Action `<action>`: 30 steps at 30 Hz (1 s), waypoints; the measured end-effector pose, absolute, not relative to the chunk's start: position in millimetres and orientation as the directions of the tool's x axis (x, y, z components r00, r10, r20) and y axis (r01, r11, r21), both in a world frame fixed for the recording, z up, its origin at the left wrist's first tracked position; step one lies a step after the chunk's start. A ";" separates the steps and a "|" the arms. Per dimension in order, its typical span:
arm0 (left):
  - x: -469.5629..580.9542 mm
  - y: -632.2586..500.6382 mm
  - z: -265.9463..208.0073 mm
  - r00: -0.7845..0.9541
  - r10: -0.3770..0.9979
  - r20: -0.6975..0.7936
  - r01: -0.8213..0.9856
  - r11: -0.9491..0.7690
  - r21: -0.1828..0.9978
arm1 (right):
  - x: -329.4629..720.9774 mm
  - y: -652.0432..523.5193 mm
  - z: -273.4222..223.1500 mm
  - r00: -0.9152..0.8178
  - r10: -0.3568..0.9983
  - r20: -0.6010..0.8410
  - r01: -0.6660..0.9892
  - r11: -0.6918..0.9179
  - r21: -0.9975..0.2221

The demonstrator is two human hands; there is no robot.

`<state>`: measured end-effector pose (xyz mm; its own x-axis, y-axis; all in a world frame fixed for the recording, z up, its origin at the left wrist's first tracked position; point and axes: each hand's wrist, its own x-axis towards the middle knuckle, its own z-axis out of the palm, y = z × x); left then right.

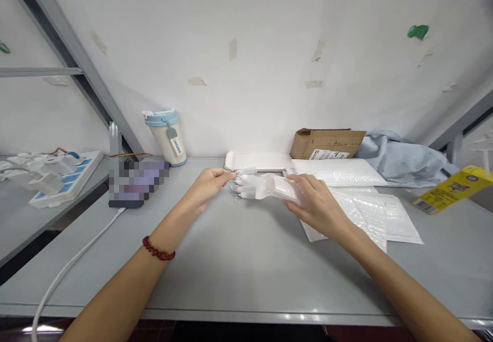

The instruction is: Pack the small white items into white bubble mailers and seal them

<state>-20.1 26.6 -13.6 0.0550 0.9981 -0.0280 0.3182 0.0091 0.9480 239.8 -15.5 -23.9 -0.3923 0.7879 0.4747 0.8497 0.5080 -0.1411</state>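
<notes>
The white bundle (pixel 251 187) sits at the centre of the dial, held crosswise between two hands. From its 3 o'clock side the right hand (pixel 316 202) curls round the film-wrapped part, fingers above and thumb below, probably to steady it. At its 9 o'clock end, the left hand (pixel 209 187) pinches thumb and forefinger together at the thin loops, which this grip seems meant to keep reachable; exactly which strand is too small to tell.

The padded mailers (pixel 360 216) lie flat towards 4 o'clock, partly behind the right hand, perhaps for easy reach. The white case (pixel 262 162) at 12 and cardboard box (pixel 335 144) at 2 limit room towards the wall. Bare tabletop (pixel 227 270) opens from 8 to 6 o'clock, ending at the front edge
</notes>
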 end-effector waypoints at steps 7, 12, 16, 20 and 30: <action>1.3 9.0 -12.7 0.146 0.987 -0.060 0.339 0.007 0.941 | 235.5 -19.5 -25.0 -0.435 0.751 0.497 0.809 0.568 -0.150; 9.5 1.4 -15.6 0.185 0.979 -0.081 0.341 0.014 0.940 | 232.4 -21.0 -28.9 -0.463 0.757 0.460 0.799 0.581 -0.152; 11.0 0.0 -17.5 0.218 0.974 -0.064 0.338 -0.014 0.941 | 231.9 -21.8 -31.4 -0.478 0.746 0.463 0.789 0.597 -0.148; 10.9 0.8 -20.1 0.240 0.969 -0.056 0.330 -0.027 0.944 | 229.9 -24.4 -31.5 -0.500 0.732 0.464 0.765 0.624 -0.160; 12.3 -1.6 -25.1 0.293 0.956 -0.031 0.273 -0.053 0.961 | 226.5 -28.7 -31.5 -0.515 0.706 0.485 0.713 0.668 -0.215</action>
